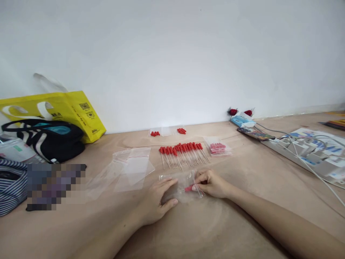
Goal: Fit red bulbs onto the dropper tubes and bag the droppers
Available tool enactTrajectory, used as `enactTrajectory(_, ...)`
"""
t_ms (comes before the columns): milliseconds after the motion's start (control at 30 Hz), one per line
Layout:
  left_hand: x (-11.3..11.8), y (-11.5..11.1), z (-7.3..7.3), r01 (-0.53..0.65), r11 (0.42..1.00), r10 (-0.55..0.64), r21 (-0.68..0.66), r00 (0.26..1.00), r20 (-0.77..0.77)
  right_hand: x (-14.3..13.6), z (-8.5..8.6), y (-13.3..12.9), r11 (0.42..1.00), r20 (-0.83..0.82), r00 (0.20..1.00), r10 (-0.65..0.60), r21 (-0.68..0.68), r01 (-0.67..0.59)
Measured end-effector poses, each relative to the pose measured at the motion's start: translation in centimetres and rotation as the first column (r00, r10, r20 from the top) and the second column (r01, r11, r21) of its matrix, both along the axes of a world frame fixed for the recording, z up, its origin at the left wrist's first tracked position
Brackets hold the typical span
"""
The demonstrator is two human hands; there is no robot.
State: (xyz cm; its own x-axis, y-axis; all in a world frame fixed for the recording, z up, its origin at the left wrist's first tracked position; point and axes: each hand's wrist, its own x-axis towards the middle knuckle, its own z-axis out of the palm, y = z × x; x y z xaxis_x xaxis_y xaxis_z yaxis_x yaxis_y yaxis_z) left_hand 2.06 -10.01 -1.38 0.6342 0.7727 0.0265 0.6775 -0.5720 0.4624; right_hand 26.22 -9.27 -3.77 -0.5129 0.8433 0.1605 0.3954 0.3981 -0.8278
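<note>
A: Hands?
B: Right hand (211, 185) pinching a red stick (188, 188) between thumb and fingers, at the right-side mouth of a clear bag (185, 178). Left hand (157, 199): fingers spread, not clenched, at the bag's left end. Can't tell how firmly it presses.
A: Stick in or out?
B: Red head shows at the mouth; can't tell how much is inside.
A: Other sticks?
B: Row (180, 147) on the counter (205, 230), just far of the bag. Red heads far, thin pale shafts near.
A: Around it?
B: Filled bag (217, 148), pinkish-red contents, just right of the row. Flat bags (134, 169) to its left, overlapping. Two red clusters (181, 131) farther back, near the wall (172, 64).
A: Edges?
B: Yellow tote (91, 118) far left, black bag (72, 138) in front of it. Cables and chargers right.
</note>
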Motion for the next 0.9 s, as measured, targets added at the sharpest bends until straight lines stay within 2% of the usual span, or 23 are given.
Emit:
enactTrajectory(100,0.0,-0.1,0.2,0.004,1.0,-0.004,-0.019,1.0,0.003,0.8,0.5,0.2,0.992,0.033,0.992,0.126,0.009,-0.126)
enactTrajectory(167,-0.3,-0.1,0.2,0.023,0.999,-0.022,-0.033,1.0,0.014,1.6,0.6,1.0,0.991,0.041,0.99,0.136,-0.017,-0.135)
enactTrajectory(200,-0.6,0.0,0.2,0.034,0.999,-0.033,-0.035,0.999,0.024,2.1,0.6,1.7,0.996,0.042,0.995,0.088,-0.03,-0.087)
enactTrajectory(267,-1.1,0.2,0.2,0.053,0.998,-0.052,-0.024,0.997,0.051,2.9,0.7,3.4,0.99,0.065,0.989,-0.135,-0.021,0.137)
enactTrajectory(300,-1.4,0.3,0.1,0.062,0.998,-0.061,-0.014,0.996,0.064,3.1,0.8,4.4,0.958,0.092,0.954,-0.285,0.003,0.286)
enactTrajectory(367,-1.9,0.5,0.0,0.085,0.996,-0.085,0.007,0.993,0.084,3.2,1.0,6.6,0.839,0.182,0.82,-0.543,0.085,0.537)
enactTrajectory(467,-2.5,0.6,-0.3,0.121,0.993,-0.122,0.013,0.989,0.089,2.6,1.5,9.4,0.743,0.242,0.704,-0.668,0.157,0.651)
enactTrajectory(567,-2.6,0.6,-0.4,0.126,0.992,-0.125,-0.013,0.989,0.077,1.8,1.7,11.2,0.691,0.299,0.63,-0.717,0.191,0.697)
enactTrajectory(667,-2.5,0.6,-0.4,0.131,0.991,-0.128,-0.026,0.988,0.081,1.4,1.6,12.0,0.664,0.363,0.574,-0.734,0.205,0.719)
enactTrajectory(900,-2.5,0.7,-0.6,0.159,0.987,-0.159,0.009,0.984,0.085,0.4,1.6,12.2,0.693,0.432,0.576,-0.694,0.185,0.697)
